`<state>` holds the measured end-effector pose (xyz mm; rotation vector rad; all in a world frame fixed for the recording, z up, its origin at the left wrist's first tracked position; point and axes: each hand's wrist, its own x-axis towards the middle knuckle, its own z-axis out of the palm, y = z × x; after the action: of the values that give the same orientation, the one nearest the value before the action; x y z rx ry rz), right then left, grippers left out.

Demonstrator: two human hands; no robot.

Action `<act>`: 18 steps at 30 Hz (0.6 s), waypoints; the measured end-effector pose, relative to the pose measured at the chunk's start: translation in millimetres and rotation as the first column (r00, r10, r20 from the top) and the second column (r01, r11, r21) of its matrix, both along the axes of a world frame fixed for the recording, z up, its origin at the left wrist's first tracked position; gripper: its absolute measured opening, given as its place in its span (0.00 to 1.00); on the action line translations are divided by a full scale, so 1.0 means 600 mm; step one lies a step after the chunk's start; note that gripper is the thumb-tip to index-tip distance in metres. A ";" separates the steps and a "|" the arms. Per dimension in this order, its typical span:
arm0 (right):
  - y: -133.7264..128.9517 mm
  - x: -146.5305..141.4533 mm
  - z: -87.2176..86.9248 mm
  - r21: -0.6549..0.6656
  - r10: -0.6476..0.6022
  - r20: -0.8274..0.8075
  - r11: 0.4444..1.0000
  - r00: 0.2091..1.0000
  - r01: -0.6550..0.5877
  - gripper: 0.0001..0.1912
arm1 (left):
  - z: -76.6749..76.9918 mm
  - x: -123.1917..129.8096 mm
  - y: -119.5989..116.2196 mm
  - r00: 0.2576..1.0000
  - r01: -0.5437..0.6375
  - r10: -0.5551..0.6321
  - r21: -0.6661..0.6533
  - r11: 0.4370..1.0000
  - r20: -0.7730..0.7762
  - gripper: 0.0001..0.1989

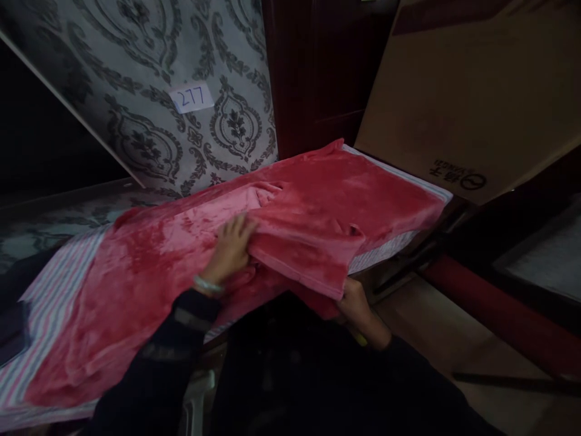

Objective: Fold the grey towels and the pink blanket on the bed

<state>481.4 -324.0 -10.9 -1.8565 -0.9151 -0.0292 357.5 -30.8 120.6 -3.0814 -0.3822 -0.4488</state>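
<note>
A red plush cloth (145,272) lies spread over a striped sheet (68,284) on a long, narrow surface. A loose flap of the same plush (308,248) is lifted and folded near the middle; whether it is a separate piece I cannot tell. My left hand (230,245), with a bracelet at the wrist, rests on the plush, fingers spread and slightly blurred. At the near edge, my right hand (358,306) is closed on the flap's corner and pulls it taut. A small yellow thing (361,339) shows under that hand, too little to name.
Behind the surface stands a wall with ornate grey patterned paper (149,121) and a label reading 277 (191,98). A large cardboard box (467,103) leans in at the back right. A dark flat object (13,330) lies at the left end. A red bar (499,315) runs low at the right.
</note>
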 end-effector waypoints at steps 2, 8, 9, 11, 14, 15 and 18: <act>0.002 -0.001 0.008 0.060 0.013 -0.063 0.998 0.998 -0.009 0.10 | -0.033 -0.022 -0.076 0.968 0.244 -0.244 0.008 0.970 -0.058 0.43; 0.004 -0.013 0.046 0.222 0.138 -0.386 0.974 0.912 -0.053 0.12 | -0.088 -0.006 -0.187 0.885 0.466 -0.465 0.028 0.885 -0.026 0.31; -0.001 -0.016 0.050 0.238 0.188 -0.453 0.968 0.872 -0.085 0.14 | -0.088 0.006 -0.189 0.886 0.463 -0.463 0.010 0.886 -0.012 0.27; -0.017 -0.023 0.050 0.262 0.291 -0.567 0.951 0.771 -0.165 0.18 | -0.081 0.027 -0.186 0.879 0.477 -0.477 -0.063 0.877 0.002 0.22; -0.046 -0.036 0.043 0.249 0.328 -0.617 0.944 0.716 -0.218 0.14 | -0.060 0.050 -0.181 0.891 0.454 -0.442 -0.252 0.855 0.105 0.19; -0.054 -0.040 0.042 0.221 0.300 -0.574 0.953 0.762 -0.208 0.11 | -0.050 0.056 -0.180 0.901 0.435 -0.404 -0.337 0.835 0.161 0.18; -0.064 -0.051 0.059 0.105 0.247 -0.256 0.968 0.935 -0.227 0.08 | -0.021 0.077 -0.180 0.915 0.402 -0.288 -0.573 0.714 0.283 0.14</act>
<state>450.5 -362.7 24.5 -1.6228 -0.9273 0.3263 403.9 -138.7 107.8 -3.8023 0.1003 -0.7365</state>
